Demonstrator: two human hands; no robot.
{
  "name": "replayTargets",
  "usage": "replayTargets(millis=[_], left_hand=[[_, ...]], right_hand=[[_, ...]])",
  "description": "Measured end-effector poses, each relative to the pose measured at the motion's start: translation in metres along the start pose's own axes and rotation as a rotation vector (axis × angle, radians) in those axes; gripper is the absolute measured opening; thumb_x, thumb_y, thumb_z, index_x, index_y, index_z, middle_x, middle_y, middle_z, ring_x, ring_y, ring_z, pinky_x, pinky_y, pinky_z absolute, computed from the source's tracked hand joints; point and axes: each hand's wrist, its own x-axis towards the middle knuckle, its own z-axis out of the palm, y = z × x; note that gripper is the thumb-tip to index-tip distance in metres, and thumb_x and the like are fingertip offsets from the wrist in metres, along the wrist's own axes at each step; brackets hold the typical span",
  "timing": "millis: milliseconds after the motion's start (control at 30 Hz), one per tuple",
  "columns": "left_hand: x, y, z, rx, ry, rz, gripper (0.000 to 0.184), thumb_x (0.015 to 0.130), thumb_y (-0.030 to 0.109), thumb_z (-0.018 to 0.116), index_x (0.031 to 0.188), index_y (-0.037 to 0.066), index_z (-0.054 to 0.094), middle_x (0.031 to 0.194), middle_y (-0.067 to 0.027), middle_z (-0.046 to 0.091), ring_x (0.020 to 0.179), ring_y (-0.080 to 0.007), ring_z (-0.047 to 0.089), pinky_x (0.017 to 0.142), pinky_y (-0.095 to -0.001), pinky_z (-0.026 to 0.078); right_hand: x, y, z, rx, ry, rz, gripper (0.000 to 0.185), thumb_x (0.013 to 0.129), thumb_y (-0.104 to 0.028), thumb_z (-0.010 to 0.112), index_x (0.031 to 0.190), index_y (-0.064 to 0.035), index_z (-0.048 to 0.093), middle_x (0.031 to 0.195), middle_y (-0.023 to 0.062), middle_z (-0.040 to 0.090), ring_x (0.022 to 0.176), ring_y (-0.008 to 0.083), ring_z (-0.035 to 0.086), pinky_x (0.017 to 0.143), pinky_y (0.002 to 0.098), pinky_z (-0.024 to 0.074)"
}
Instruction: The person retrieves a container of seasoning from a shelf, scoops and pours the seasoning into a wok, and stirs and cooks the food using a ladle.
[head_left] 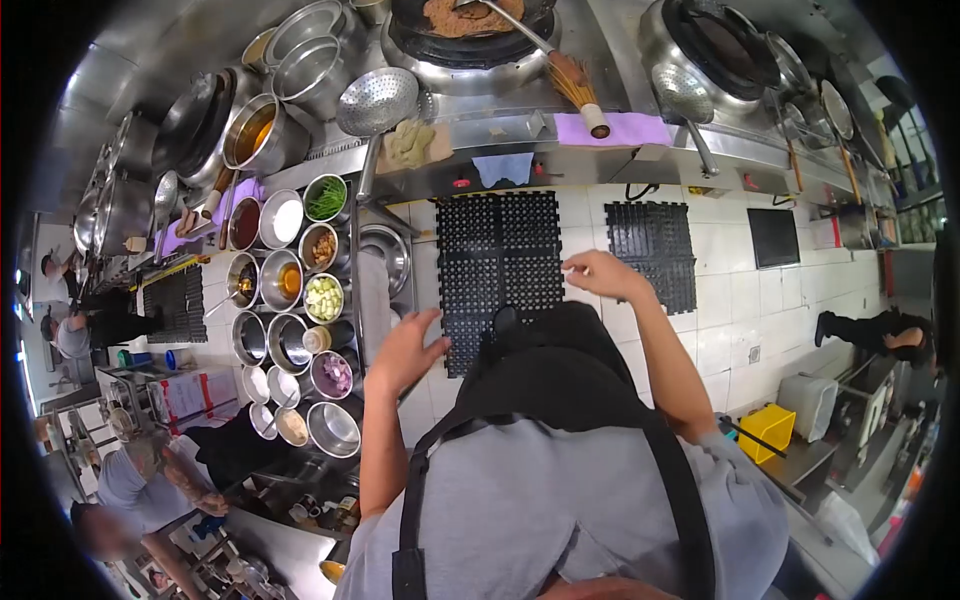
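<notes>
Bowl of purple pieces sits near left hand, fingers spread, empty; right hand loosely curled, nothing visibly gripped. Stray left-hand swing could tip bowl, spilling pieces.

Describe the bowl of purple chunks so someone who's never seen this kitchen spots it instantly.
Find the block of metal containers left of the person's left hand. In the column nearest that hand, look between the pale green cubes and the empty-looking bowl at the near end: that's the bowl of purple chunks. No other container there shows purple pieces.
</notes>
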Motion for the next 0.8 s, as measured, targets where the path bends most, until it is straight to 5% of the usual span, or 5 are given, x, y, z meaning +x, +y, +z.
replayTargets(millis=[67, 200, 400, 600, 800], left_hand=[[0.009, 0.007, -0.014, -0.025, 0.058, -0.049, 0.050, 0.089, 0.022, 0.072, 0.131, -0.002, 0.059, 0.124, -0.0257, 0.064, 0.112, -0.0419, 0.063, 0.096, -0.0439, 0.050], [0.027, -0.043, 0.003, -0.109, 0.105, -0.054, 0.052, 0.087, 0.022, 0.075, 0.131, -0.001, 0.059, 0.124, -0.0264, 0.065, 0.109, -0.0416, 0.066, 0.091, -0.0457, 0.053], [0.040, -0.048, 0.030, -0.094, -0.016, -0.566, 0.055, 0.085, 0.027, 0.077, 0.129, -0.003, 0.061, 0.123, -0.0264, 0.067, 0.114, -0.0395, 0.065, 0.096, -0.0455, 0.052], [0.153, -0.007, 0.053, -0.131, 0.148, -0.253, 0.045, 0.091, 0.024, 0.070, 0.127, -0.002, 0.062, 0.129, -0.0215, 0.065, 0.124, -0.0423, 0.058, 0.106, -0.0467, 0.045], [0.332, 0.037, 0.057, 0.330, 0.232, 0.199, 0.063, 0.098, 0.030, 0.057, 0.150, -0.001, 0.039, 0.162, -0.0165, 0.034, 0.151, -0.0364, 0.029, 0.119, -0.0563, 0.026]], right_hand=[[0.044, 0.024, -0.012, 0.232, -0.122, 0.139, 0.035, 0.085, -0.024, 0.066, 0.109, 0.0019, 0.072, 0.091, 0.0214, 0.073, 0.087, 0.0362, 0.071, 0.083, 0.0418, 0.0548], [0.098, 0.066, -0.053, -0.326, 0.068, -0.049, 0.028, 0.085, -0.024, 0.064, 0.095, 0.0006, 0.071, 0.093, 0.0233, 0.072, 0.091, 0.0392, 0.070, 0.083, 0.0468, 0.0539], [0.152, 0.073, -0.103, -0.336, 0.049, -0.153, 0.043, 0.092, -0.026, 0.063, 0.124, 0.0028, 0.065, 0.124, 0.0228, 0.067, 0.116, 0.0387, 0.062, 0.101, 0.0468, 0.0488], [0.189, 0.067, -0.106, -0.135, 0.003, -0.417, 0.036, 0.095, -0.021, 0.060, 0.120, 0.0042, 0.066, 0.127, 0.0205, 0.066, 0.118, 0.0363, 0.062, 0.103, 0.0442, 0.0486], [0.196, 0.077, -0.238, -0.026, 0.479, 0.106, 0.020, 0.097, -0.017, 0.062, 0.105, 0.0002, 0.070, 0.089, 0.0162, 0.070, 0.078, 0.0273, 0.067, 0.073, 0.0366, 0.0522]])
